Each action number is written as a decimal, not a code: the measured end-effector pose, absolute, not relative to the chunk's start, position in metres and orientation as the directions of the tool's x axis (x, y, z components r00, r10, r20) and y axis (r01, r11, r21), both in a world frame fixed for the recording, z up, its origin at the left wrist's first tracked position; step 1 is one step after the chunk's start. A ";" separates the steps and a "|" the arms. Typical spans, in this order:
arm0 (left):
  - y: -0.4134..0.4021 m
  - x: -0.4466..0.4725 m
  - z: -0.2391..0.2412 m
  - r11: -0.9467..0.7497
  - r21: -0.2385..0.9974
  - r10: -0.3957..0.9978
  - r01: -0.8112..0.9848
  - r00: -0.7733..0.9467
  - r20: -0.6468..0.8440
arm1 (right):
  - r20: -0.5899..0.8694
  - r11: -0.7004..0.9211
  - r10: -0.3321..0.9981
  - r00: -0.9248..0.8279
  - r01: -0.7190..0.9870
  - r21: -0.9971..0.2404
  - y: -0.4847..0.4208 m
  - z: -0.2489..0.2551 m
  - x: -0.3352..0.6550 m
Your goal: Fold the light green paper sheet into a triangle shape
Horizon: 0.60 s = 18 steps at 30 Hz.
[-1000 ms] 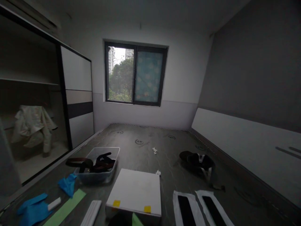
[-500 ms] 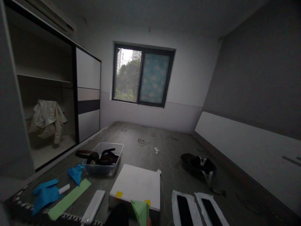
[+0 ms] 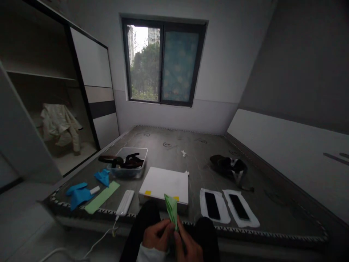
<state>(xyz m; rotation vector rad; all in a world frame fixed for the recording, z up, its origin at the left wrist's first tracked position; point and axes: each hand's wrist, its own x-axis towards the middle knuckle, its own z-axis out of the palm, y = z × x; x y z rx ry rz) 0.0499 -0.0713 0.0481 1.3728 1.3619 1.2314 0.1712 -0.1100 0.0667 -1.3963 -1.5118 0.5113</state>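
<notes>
By the mattress [image 3: 201, 154]'s near edge, your left hand [image 3: 156, 235] and right hand [image 3: 190, 245] pinch the folded green paper [image 3: 171, 208] at its lower end; keep its layers aligned, pressing each crease evenly.

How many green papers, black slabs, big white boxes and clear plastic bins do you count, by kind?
Green papers: 2, a folded one and a flat strip
Black slabs: 2, a left one and a right one
Big white box: 1
Clear plastic bin: 1
Total: 6
</notes>
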 end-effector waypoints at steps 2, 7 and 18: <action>-0.075 0.047 0.053 -0.062 0.981 0.998 0.181 -0.002 0.063 | 0.314 0.229 0.944 0.104 0.481 -0.846 -0.114 0.076 0.170; -0.084 0.045 0.063 -0.039 0.979 0.999 0.201 -0.023 0.045 | 0.227 0.168 0.970 0.081 0.450 -0.877 -0.123 0.097 0.171; -0.083 0.050 0.075 0.059 0.952 0.998 0.300 -0.011 -0.058 | 0.201 0.157 0.979 0.031 0.516 -0.842 -0.123 0.091 0.170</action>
